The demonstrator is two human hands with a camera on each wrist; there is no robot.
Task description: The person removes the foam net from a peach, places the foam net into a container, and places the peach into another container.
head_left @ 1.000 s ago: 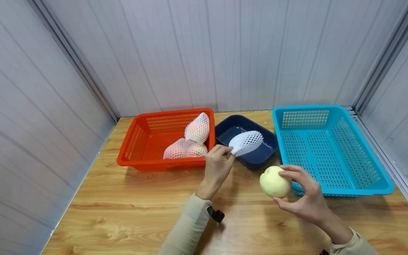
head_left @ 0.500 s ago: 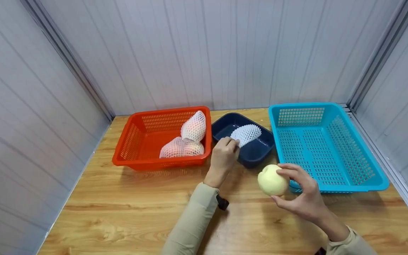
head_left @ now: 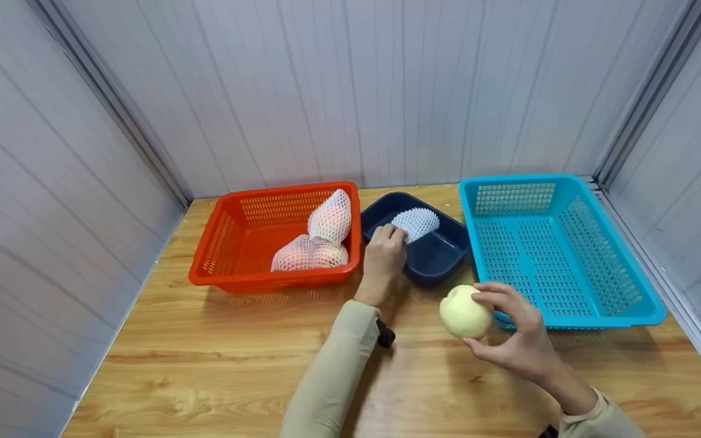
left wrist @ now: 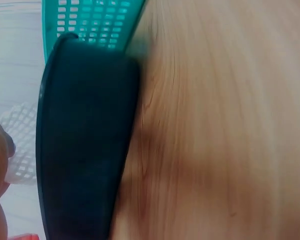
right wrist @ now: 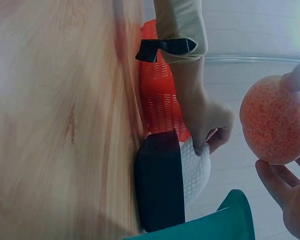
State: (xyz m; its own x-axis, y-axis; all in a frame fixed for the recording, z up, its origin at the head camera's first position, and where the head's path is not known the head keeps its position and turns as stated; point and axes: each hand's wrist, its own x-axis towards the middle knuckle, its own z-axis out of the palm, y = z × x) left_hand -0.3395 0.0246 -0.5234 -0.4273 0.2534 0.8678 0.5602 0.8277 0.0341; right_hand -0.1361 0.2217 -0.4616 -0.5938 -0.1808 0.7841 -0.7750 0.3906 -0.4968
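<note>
My left hand point(head_left: 385, 258) pinches one end of a white foam fruit net point(head_left: 417, 222) over the dark blue basin point(head_left: 429, 281). In the right wrist view, the net point(right wrist: 194, 172) hangs from the thumb and fingers beside the basin's rim. My right hand point(head_left: 518, 328) holds a peach point(head_left: 465, 312) between thumb and fingertips, above the table in front of the basin. It looks pale yellow from above, while the right wrist view shows a red speckled side of the peach point(right wrist: 275, 120).
An orange basket point(head_left: 235, 280) at the left holds several fruits in foam nets point(head_left: 330, 218). A blue plastic basket point(head_left: 527, 267) stands at the right, close to the basin. All rest on a wooden table point(head_left: 204, 359), with panel walls point(head_left: 326, 91) behind and at both sides.
My left hand has moved forward with the foam net, further over the basin. My right hand still holds the peach in nearly the same place. The head view has shifted slightly.
</note>
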